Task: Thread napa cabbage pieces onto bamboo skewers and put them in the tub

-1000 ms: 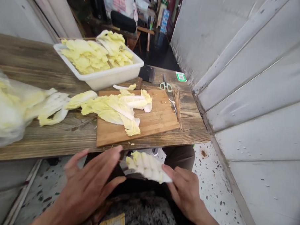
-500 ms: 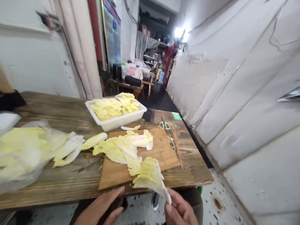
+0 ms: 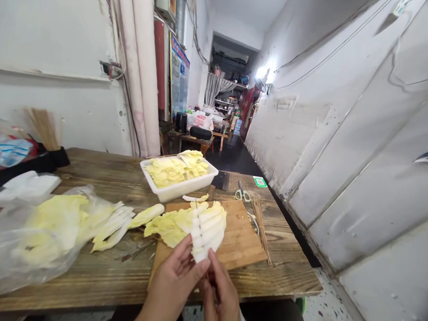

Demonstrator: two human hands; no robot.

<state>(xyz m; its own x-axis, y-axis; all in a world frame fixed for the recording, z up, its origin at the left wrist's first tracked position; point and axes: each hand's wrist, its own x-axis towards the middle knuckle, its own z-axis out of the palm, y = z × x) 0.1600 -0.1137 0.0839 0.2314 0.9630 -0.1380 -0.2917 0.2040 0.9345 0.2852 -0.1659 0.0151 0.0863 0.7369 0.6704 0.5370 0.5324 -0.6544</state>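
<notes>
Both hands are together over the front of the cutting board (image 3: pixel 246 237). My left hand (image 3: pixel 173 281) is closed on the left and lower edge of a pale napa cabbage leaf (image 3: pixel 209 229). A thin skewer (image 3: pixel 200 224) runs through that leaf, showing as short dark dashes, with its tip above the top edge. My right hand (image 3: pixel 222 293) pinches at the leaf's base, where the skewer's lower part is mostly hidden by fingers. More yellow cabbage leaves (image 3: pixel 170 225) lie on the board just behind.
A white tub (image 3: pixel 177 192) full of cabbage leaves stands behind the board. Scissors (image 3: pixel 243 192) and a bundle of bamboo skewers (image 3: pixel 262 229) lie to the right. At left are a plastic bag (image 3: pixel 53 257) of leaves and a black holder (image 3: pixel 60 156) with sticks.
My left hand has gone from open and empty to gripping the leaf. The right hand has moved left, beside it, and the leaf is now raised, with the skewer showing through it. The view has shifted.
</notes>
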